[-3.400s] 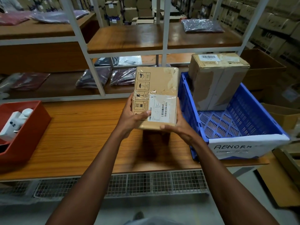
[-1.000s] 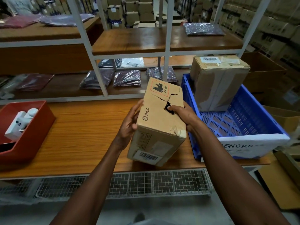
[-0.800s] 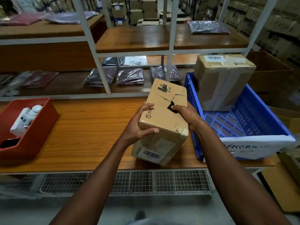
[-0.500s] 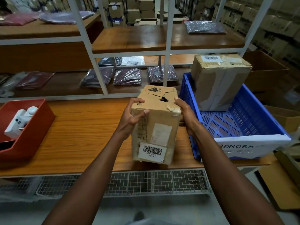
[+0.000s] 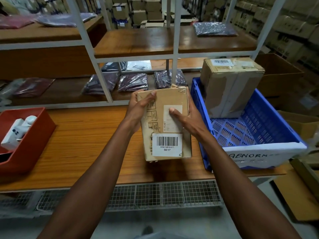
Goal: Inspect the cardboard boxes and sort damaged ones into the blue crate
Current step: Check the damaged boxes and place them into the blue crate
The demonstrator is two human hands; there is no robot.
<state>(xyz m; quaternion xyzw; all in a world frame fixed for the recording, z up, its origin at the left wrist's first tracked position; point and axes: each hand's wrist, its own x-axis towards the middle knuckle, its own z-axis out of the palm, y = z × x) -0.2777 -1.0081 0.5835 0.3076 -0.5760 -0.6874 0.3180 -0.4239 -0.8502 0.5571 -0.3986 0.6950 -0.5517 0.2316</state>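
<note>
Here both hands, left hand [image 5: 138, 107] and right hand [image 5: 187, 121], are gripping the upright cardboard box [image 5: 165, 125]; the blue crate [image 5: 259, 135] is lying just right, nearer the right hand.

Box [image 5: 229, 87] in crate [image 5: 283, 133], right of held box [image 5: 172, 121]

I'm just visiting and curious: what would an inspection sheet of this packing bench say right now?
Surface: wooden bench, bare in the middle.
Job's things: small taped brown cardboard box with barcode label, held above the bench; blue plastic crate holding a larger taped cardboard box.
Clutter: red plastic bin with white devices.
Hands: left hand and right hand both grip the small box.
Cables: nothing seen.
Surroundings: white-framed shelves with bagged garments.
</note>
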